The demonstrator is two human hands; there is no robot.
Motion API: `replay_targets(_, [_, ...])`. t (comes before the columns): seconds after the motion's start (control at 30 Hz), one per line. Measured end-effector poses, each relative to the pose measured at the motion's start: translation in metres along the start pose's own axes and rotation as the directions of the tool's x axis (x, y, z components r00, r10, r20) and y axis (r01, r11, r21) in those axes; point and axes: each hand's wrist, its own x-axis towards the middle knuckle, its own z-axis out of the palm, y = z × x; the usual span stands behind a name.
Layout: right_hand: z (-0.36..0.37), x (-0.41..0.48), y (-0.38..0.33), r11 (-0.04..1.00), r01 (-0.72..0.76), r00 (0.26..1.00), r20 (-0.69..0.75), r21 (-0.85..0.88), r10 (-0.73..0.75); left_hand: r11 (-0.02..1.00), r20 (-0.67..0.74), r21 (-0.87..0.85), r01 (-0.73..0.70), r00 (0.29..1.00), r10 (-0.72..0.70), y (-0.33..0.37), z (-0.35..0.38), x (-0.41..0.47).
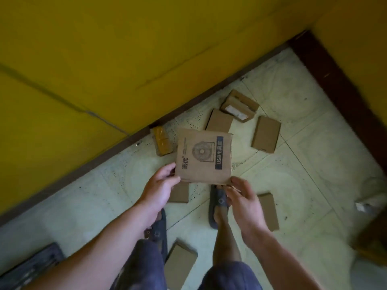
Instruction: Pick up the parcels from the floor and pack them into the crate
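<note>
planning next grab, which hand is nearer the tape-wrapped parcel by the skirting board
Left. The left hand grips the USB fan box just short of the tape-wrapped parcel; the right hand is at the box's far corner.

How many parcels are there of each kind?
Plain brown boxes on the floor: 5
Box with a white label: 1
Taped yellow parcel: 1
Printed fan box in the left hand: 1
Total: 8
</note>
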Motion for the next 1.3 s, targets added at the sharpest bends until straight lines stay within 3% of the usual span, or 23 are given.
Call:
replay_targets(0.13, [-0.021,-0.086,-0.006,0.998,0.058,0.995,-0.085,-0.012,-0.059,0.998,0.099,0.04,-0.039,0.995,0.035,0.015,-0.015,-0.088])
replay_targets(0.37, [-0.046,-0.205,0.017,0.987,0.159,0.984,-0.072,-0.035,-0.161,0.989,0.071,0.044,-0.145,0.987,0.141,-0.002,-0.023,-0.204])
replay_targets(0.6, [-0.085,-0.281,0.086,0.931,0.352,0.934,0.105,-0.097,-0.342,0.971,-0.115,-0.001,-0.241,0.964,0.239,-0.071,0.001,-0.319])
replay_targets(0.87, [-0.105,-0.375,0.174,0.867,0.47,0.857,0.321,-0.167,-0.403,0.962,-0.338,-0.156,-0.223,0.927,0.16,-0.204,0.023,-0.468])
replay_targets(1.1, [-0.078,-0.444,0.232,0.815,0.548,0.768,0.499,-0.188,-0.401,0.941,-0.459,-0.238,-0.241,0.882,0.11,-0.288,0.002,-0.559])
replay_targets(1.3, [-0.007,-0.515,0.295,0.754,0.611,0.703,0.602,-0.239,-0.379,0.924,-0.555,-0.3,-0.238,0.831,0.034,-0.382,-0.051,-0.638])
